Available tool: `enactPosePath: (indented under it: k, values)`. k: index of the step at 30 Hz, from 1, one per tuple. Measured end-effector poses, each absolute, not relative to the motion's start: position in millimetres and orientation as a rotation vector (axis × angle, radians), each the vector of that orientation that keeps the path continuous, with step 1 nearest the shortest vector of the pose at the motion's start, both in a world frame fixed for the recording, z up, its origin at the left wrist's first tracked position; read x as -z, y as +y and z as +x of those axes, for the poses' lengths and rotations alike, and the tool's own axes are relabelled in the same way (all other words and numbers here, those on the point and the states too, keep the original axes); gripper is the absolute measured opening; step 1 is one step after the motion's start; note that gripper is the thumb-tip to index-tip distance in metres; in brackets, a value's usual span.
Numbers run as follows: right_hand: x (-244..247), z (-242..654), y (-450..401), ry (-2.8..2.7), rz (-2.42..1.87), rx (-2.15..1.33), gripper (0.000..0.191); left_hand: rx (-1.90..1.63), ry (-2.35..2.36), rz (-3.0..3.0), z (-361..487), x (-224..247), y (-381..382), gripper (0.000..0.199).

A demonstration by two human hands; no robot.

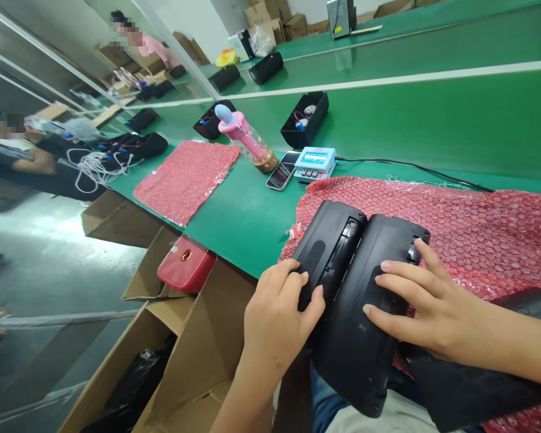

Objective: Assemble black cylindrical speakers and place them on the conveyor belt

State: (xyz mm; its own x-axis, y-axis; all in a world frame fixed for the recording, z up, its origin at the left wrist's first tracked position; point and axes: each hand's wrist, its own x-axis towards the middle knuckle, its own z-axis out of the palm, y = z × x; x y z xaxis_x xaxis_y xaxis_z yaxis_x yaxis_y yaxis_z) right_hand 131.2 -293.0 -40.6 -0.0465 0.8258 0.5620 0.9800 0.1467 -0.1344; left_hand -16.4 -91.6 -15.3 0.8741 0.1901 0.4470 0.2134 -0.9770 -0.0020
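Observation:
Two long black plastic speaker casings point(351, 349) lie side by side, tilted, over the table's near edge on pink bubble wrap. My left hand point(279, 307) is curled around the lower part of the left casing point(327, 240), with thumb and fingers on its surface. Across the right casing my right hand point(419, 294) has its fingers spread; one fingertip is by the slot near its top end. The right palm's grip on the far side is hidden. Another black panel point(473, 385) lies beneath my right forearm.
Beyond are a blue device point(315, 163) with a cable, a phone point(283, 171), a pink-lidded bottle point(247, 141) and an open black shell point(305, 119) with wires. Cardboard boxes point(207, 337) and a red stool point(186, 264) stand below the edge. A person point(27, 156) sits at left.

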Motion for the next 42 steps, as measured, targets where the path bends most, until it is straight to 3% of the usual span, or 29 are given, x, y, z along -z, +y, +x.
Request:
enactPosePath:
  k: [42]
  values:
    - [40.3,138.2,-289.5,-2.014,-1.671,0.178,0.038,0.726,-0.473,-3.070,-18.0,20.5,-93.5,0.009]
